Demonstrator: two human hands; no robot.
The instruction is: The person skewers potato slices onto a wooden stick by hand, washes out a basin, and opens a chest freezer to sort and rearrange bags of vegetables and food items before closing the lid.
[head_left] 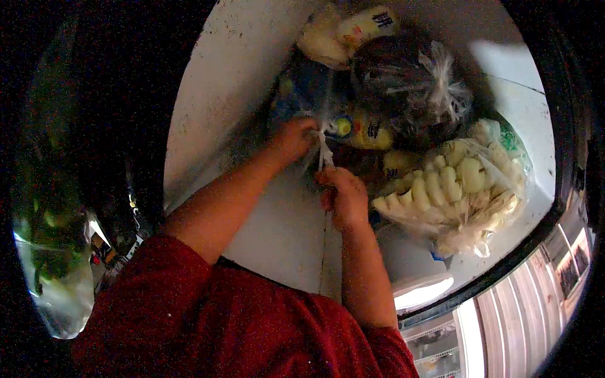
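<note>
Both of my hands reach down into a white chest freezer (283,233). My left hand (295,140) pinches one end of the twisted neck of a plastic bag (324,148). A little lower and to the right, my right hand (348,196) has its fingers closed on the other end. The bag's body is hard to make out among the packages behind it. To the right of my right hand lies a clear plastic bag of pale, finger-shaped pieces (450,186). Above it sits a clear bag with dark contents (409,88), its top knotted.
Pale packages with dark printing (365,28) lie at the freezer's far end. A yellow printed package (372,131) is just beyond my hands. The freezer's dark rim (504,268) curves along the right. Outside, a clear bag with green contents (60,264) stands at the left.
</note>
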